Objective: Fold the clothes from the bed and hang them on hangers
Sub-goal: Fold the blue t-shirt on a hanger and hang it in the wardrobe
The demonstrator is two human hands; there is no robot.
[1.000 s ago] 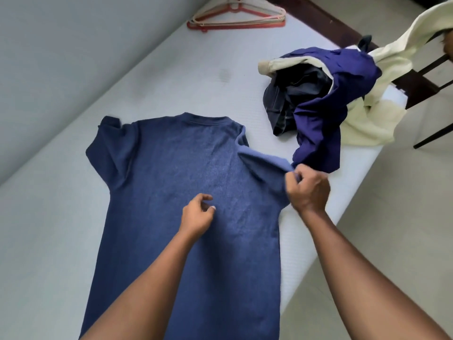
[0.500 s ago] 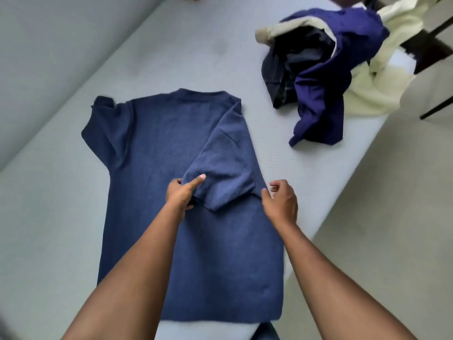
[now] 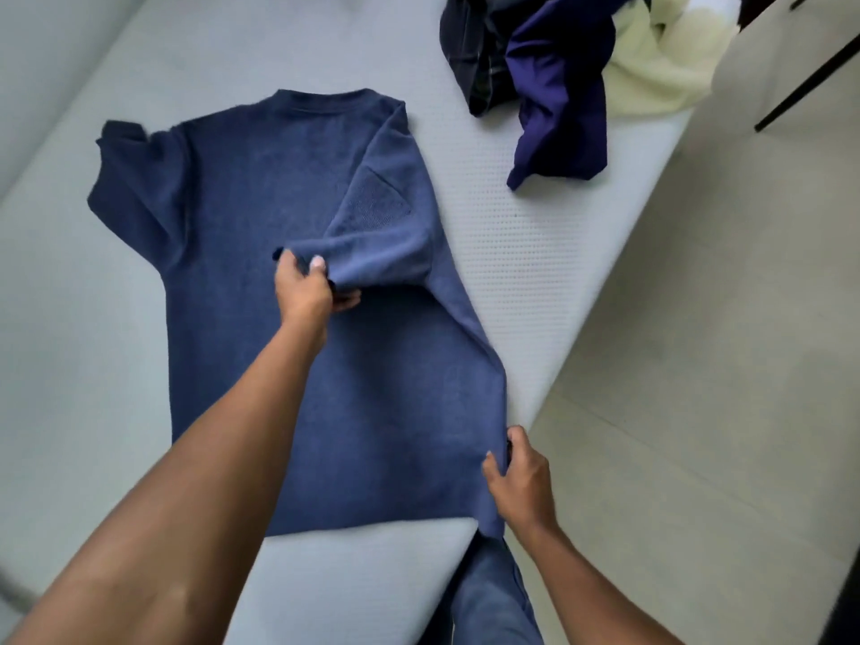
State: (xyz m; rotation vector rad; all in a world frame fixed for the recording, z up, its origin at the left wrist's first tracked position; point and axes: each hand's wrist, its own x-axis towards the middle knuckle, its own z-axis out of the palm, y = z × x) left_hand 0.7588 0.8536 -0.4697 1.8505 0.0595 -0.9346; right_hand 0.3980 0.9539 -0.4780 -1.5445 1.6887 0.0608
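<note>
A dark blue t-shirt [image 3: 260,188] lies flat on the grey mattress [image 3: 526,253], collar at the far end. Its right sleeve is folded inward over the chest. My left hand [image 3: 305,293] pinches the end of that folded sleeve near the shirt's middle. My right hand [image 3: 519,481] grips the shirt's right side edge close to the hem, at the mattress's near corner. The left sleeve lies spread out at the far left.
A heap of clothes [image 3: 549,72], purple, dark and cream, sits at the far right of the mattress. A grey wall [image 3: 42,48] runs along the left. Pale floor tiles [image 3: 721,365] lie to the right, with a dark chair leg [image 3: 809,81] beyond.
My right hand has slid down from the sleeve fold to the shirt's lower side edge and gripped it. My left hand has closed on the folded sleeve. The view has tilted down.
</note>
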